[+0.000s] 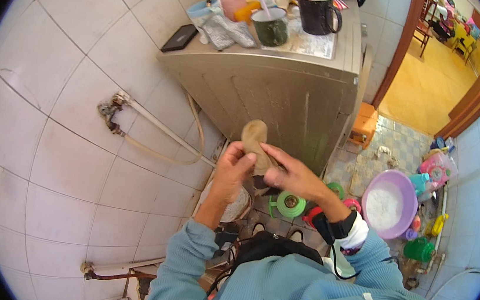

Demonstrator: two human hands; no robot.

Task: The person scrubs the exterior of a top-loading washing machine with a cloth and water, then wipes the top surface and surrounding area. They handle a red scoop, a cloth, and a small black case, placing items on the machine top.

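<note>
A limp tan cloth item (255,136), possibly a sock, is held up in front of the side panel of a washing-machine-like appliance (268,100). My left hand (233,169) pinches its left edge between thumb and fingers. From the right, my right hand (292,174) grips its other side, with blur over the fingertips. The lower end of the cloth is partly covered by my fingers. Dark material (263,183) shows just beneath; whether it belongs to the cloth is unclear.
On the appliance stand a dark mug (316,14), a green enamel cup (270,31) and toiletries. A purple basin (367,204) of white suds sits on the tiled floor at right. Near my feet are a light-green thermos (289,203) and a bucket (238,205). A hose (163,158) curves from the wall.
</note>
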